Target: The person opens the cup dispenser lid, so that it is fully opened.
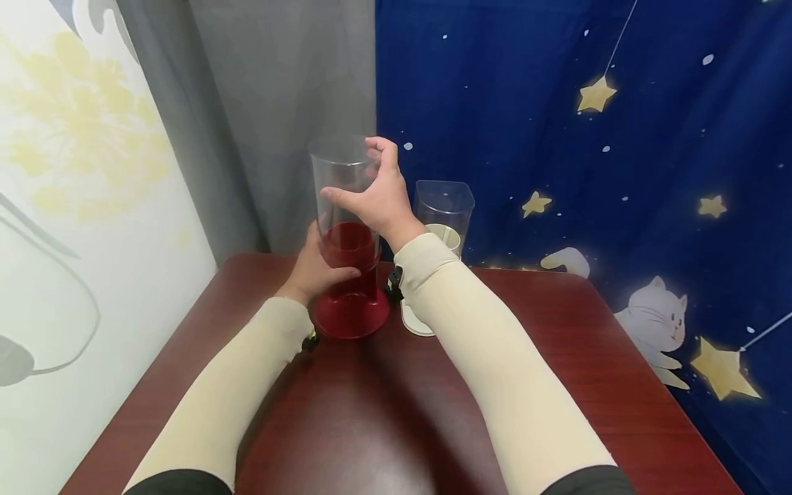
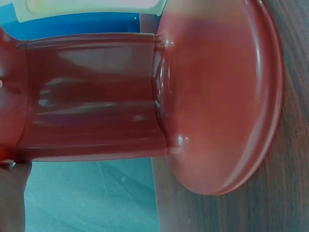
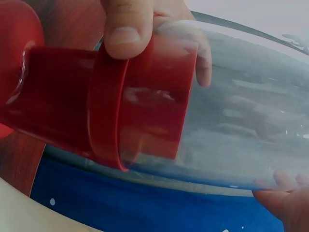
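Observation:
A red stand (image 1: 353, 317) with a wide round foot is upright on the table, a tall clear cylinder (image 1: 340, 180) seated upright over its top. My left hand (image 1: 309, 271) grips the stand's collar from the left; the right wrist view shows its thumb lying across the red rim (image 3: 108, 101). Higher up, my right hand (image 1: 385, 199) holds the clear cylinder near its open top, thumb in front and fingers round the right side. Through the clear wall (image 3: 251, 106), a red inner ring shows inside the cylinder's lower end. The left wrist view shows the stand's column (image 2: 96, 96).
Just right of the red stand is a white stand (image 1: 417, 323) with a clear squarish container (image 1: 444, 199) on top, partly hidden by my right forearm. The brown table (image 1: 346, 426) backs onto grey and blue star-patterned curtains (image 1: 520, 124). A white wall panel (image 1: 93, 206) borders the left side.

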